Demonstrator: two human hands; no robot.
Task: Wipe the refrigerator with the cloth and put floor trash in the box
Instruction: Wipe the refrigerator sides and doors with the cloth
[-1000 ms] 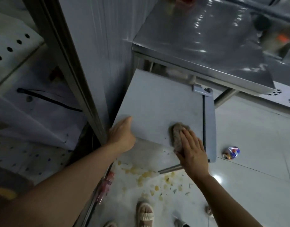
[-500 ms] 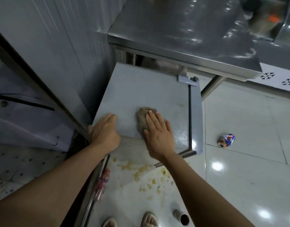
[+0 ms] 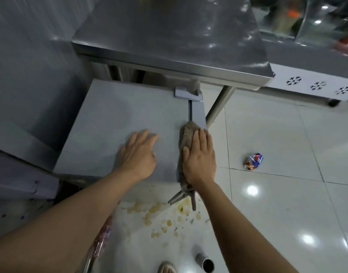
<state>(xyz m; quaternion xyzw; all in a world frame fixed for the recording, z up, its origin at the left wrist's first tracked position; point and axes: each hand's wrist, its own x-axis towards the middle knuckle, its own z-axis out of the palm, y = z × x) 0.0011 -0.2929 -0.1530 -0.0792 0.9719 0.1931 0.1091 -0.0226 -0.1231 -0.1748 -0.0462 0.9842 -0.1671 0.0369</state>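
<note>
Both hands flat (right on cloth)

The right hand presses a brown cloth flat against the grey refrigerator door, near its handle. The left hand rests flat on the door beside it. A crumpled wrapper lies on the tiled floor, and yellow stains mark it below the door.
</note>
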